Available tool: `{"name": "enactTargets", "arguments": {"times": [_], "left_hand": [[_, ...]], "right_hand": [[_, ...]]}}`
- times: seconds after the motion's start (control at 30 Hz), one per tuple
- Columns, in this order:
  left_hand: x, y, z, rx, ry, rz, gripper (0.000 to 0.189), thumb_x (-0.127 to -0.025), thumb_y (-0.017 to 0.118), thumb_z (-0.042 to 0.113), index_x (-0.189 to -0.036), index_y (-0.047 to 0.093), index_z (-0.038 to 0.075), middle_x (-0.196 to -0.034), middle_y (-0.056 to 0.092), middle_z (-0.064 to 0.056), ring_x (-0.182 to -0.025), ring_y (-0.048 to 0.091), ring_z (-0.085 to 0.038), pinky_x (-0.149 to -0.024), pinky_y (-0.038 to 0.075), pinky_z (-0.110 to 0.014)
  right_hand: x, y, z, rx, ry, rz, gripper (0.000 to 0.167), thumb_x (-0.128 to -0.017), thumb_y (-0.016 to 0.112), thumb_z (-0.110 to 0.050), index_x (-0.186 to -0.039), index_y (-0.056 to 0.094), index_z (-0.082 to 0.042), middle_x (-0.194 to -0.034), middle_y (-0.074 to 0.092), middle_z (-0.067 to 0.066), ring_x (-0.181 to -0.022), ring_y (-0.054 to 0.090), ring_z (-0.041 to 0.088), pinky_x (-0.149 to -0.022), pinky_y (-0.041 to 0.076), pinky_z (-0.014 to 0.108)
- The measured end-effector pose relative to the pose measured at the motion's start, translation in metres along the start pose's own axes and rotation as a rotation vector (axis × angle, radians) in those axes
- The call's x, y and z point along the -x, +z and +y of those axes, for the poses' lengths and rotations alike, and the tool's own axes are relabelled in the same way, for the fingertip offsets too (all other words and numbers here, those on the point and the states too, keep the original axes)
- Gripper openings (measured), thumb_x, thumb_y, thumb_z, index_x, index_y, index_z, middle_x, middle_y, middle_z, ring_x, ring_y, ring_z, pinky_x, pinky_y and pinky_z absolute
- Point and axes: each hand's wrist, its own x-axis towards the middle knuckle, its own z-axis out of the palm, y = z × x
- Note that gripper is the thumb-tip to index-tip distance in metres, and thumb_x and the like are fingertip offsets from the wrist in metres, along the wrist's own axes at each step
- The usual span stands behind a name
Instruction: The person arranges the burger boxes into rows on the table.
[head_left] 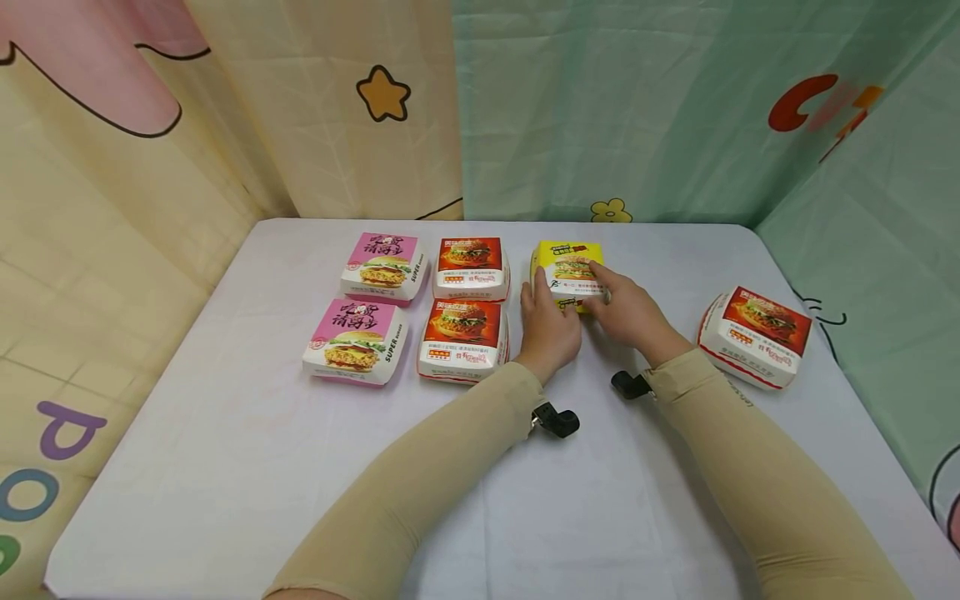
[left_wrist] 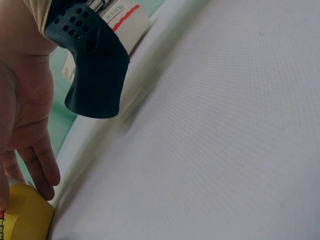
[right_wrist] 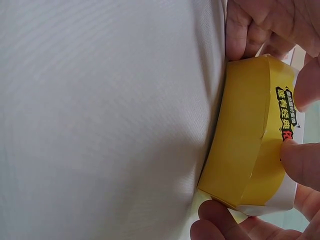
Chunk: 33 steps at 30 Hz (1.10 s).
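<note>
A yellow-and-white burger box (head_left: 567, 260) sits on the white-covered table between both hands. At its near left corner, my left hand (head_left: 551, 329) grips it, fingers along the side. My right hand (head_left: 633, 312) holds the right side, with its forefinger reaching over the top. In the right wrist view, thumbs press the printed face of the yellow box (right_wrist: 240, 135) while fingertips curl at its two ends, low by the cloth. The left wrist view catches only a corner of this box (left_wrist: 30, 215), with the right hand (left_wrist: 30, 110) beside it.
Two pink burger boxes (head_left: 382, 267) (head_left: 356, 342) stand one behind the other at left. Beside them are two red-and-white boxes (head_left: 471, 267) (head_left: 462, 340). Another red-and-white box (head_left: 753, 336) lies angled near the right edge. Printed curtains (head_left: 600, 108) enclose the table's back and sides.
</note>
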Motion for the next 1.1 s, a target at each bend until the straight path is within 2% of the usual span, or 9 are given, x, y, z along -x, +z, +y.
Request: {"name": "enactTargets", "arguments": {"times": [0.73,1.1], "left_hand": [[0.0002,-0.0002,-0.0001,0.002,-0.005,-0.002,0.081,-0.107,0.054,0.021,-0.171,0.004,0.022,-0.177,0.004,-0.014,-0.164,0.015,-0.031,-0.130,0.027,-0.047],[0.0004,-0.0006,-0.0006,-0.003,-0.007,-0.005,0.081,-0.107,0.054,0.021,-0.171,0.004,0.023,-0.177,0.004,-0.013,-0.164,0.013,-0.032,-0.130,0.028,-0.049]], "right_hand": [[-0.0002,-0.0006,0.0000,0.010,-0.008,-0.010,0.073,-0.109,0.055,-0.027,-0.170,0.016,-0.016,-0.172,0.028,0.022,-0.157,0.030,0.045,-0.124,0.031,0.063],[-0.0003,0.0003,-0.0002,-0.004,0.002,-0.002,0.073,-0.109,0.055,-0.026,-0.170,0.016,-0.017,-0.172,0.027,0.021,-0.155,0.033,0.043,-0.123,0.033,0.062]]}}
